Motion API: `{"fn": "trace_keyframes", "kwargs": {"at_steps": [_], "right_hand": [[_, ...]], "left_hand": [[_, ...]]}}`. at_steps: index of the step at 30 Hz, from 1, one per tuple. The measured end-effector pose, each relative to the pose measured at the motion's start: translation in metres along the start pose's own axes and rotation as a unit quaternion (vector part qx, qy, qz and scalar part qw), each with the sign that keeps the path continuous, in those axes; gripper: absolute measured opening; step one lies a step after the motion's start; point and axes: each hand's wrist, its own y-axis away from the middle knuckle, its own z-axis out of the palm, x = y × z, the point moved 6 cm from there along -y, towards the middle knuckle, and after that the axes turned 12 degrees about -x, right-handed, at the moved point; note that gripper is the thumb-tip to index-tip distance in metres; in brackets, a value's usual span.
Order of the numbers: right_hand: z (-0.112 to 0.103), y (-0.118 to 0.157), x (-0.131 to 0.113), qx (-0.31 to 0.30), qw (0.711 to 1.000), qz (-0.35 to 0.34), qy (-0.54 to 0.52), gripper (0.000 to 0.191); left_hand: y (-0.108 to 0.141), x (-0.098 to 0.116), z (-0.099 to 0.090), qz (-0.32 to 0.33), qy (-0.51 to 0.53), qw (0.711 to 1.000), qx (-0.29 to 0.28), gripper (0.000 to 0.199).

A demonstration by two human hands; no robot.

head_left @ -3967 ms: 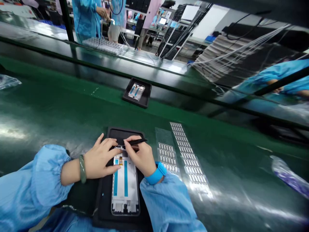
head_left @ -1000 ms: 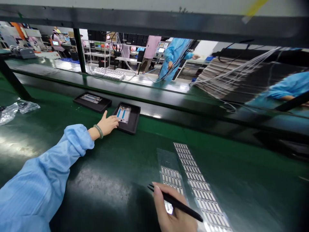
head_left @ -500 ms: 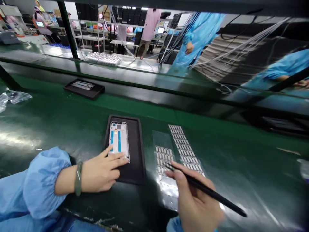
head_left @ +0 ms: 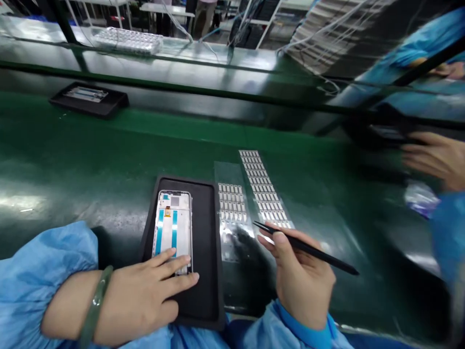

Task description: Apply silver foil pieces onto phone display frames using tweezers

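Observation:
My left hand (head_left: 152,291) lies with its fingers spread across the lower part of a phone frame (head_left: 183,232), a pale housing with blue strips. This frame sits in the left side of a black tray (head_left: 205,252). In my right hand (head_left: 301,271) is a pair of black tweezers (head_left: 319,249), held like a pen. The tweezer tips point left, above the gap between two clear sheets. The nearer sheet (head_left: 227,172) carries rows of small pale pieces on its middle part. A longer sheet (head_left: 259,179) of similar pieces lies to its right, partly behind my right hand.
Another black tray (head_left: 112,104) with a phone part stands at the back left. From the right edge, another person's hand (head_left: 432,157) reaches toward a blurred dark tray (head_left: 385,131). A clear plastic bag (head_left: 421,198) lies below that hand. A dark rail (head_left: 203,94) crosses the back.
The view has tilted down. My left hand and the tray with the phone frame have come nearer to me. The tweezer tips have left the nearer sheet. Another person's hand has appeared at right.

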Motion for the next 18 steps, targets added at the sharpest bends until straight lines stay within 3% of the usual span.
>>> {"fn": "trace_keyframes", "kwargs": {"at_steps": [3,7,12,18], "right_hand": [[0.006,-0.001,0.007,-0.026,0.999,0.048,0.004,0.026],[0.021,-0.001,0.012,-0.074,0.992,0.087,0.055,0.029],[0.030,0.004,0.013,-0.114,0.980,0.086,0.140,0.026],[0.034,0.006,0.010,-0.160,0.967,0.090,0.178,0.024]], "left_hand": [[-0.009,-0.008,-0.012,-0.007,0.016,1.000,0.001,0.015],[-0.040,-0.031,-0.025,-0.010,0.012,1.000,0.004,0.033],[-0.078,-0.044,-0.013,0.039,-0.034,0.998,0.038,0.046],[-0.087,-0.041,0.000,0.049,-0.043,0.997,0.045,0.046]]}}
